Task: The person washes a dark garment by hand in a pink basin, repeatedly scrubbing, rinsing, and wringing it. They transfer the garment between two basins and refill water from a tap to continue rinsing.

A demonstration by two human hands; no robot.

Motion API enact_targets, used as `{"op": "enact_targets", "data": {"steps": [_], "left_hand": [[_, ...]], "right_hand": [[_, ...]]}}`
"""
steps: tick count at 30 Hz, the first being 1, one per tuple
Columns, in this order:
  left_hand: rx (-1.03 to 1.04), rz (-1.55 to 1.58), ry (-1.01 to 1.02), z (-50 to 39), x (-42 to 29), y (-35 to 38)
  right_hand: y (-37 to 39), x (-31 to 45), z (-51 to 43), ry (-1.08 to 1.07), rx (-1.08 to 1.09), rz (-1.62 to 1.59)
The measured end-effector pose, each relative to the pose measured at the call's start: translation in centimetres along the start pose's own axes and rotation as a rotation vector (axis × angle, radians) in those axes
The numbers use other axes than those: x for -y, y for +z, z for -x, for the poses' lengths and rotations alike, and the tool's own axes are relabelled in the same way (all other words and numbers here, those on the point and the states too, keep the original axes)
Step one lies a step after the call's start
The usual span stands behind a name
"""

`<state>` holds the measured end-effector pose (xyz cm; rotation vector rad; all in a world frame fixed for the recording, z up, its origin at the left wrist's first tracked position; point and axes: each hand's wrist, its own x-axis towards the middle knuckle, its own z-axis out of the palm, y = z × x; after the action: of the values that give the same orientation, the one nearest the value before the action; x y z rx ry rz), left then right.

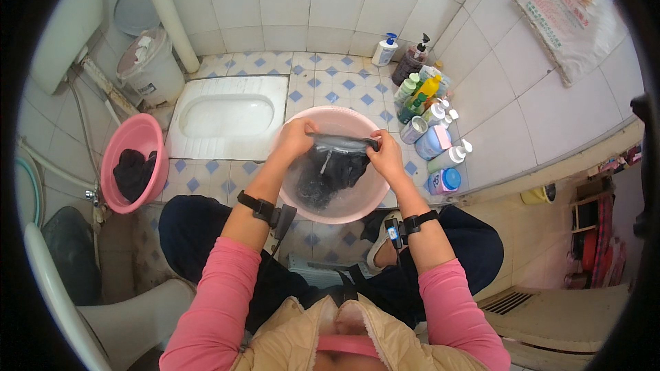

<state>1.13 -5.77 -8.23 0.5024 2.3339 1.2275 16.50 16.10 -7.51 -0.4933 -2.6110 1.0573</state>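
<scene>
A pale pink plastic basin (374,185) with water in it stands on the tiled floor in front of me. Over it, a dark wet garment (356,165) is stretched by its grey waistband, from which a light drawstring (326,161) hangs. My left hand (298,136) pinches the waistband's left end between thumb and fingers. At its right end, my right hand (385,153) grips the same band. The lower part of the garment lies bunched in the water, so its full shape is hidden.
To the left, a deeper pink basin (159,157) holds dark cloth (131,172). Behind it are a white squat toilet (227,118) and a waste bucket (152,72). Several bottles (412,105) and tubs crowd the right wall. A white sack (572,15) hangs above them.
</scene>
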Motion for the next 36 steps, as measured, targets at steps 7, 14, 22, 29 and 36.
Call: {"op": "enact_targets", "data": {"steps": [7, 14, 22, 29, 36], "left_hand": [[0.079, -0.364, 0.143, 1.0, 7.0, 7.4], [0.098, -0.486, 0.024, 0.6, 11.2, 11.8], [0.075, -0.444, -0.054, -1.4, 12.6, 9.4], [0.044, 0.597, -0.212, -2.4, 3.2, 3.7], [0.075, 1.065, 0.127, 6.0, -13.4, -4.1]], "right_hand": [[7.5, -4.0, 3.9, -0.115, 0.336, 0.344], [12.8, -9.8, 4.6, 0.158, 0.560, 0.299], [8.2, -8.3, 2.6, 0.077, 0.267, 0.419], [1.4, -2.7, -1.8, 0.717, 0.012, -0.911], [-9.5, 10.7, -2.1, 0.327, -0.148, -1.461]]}}
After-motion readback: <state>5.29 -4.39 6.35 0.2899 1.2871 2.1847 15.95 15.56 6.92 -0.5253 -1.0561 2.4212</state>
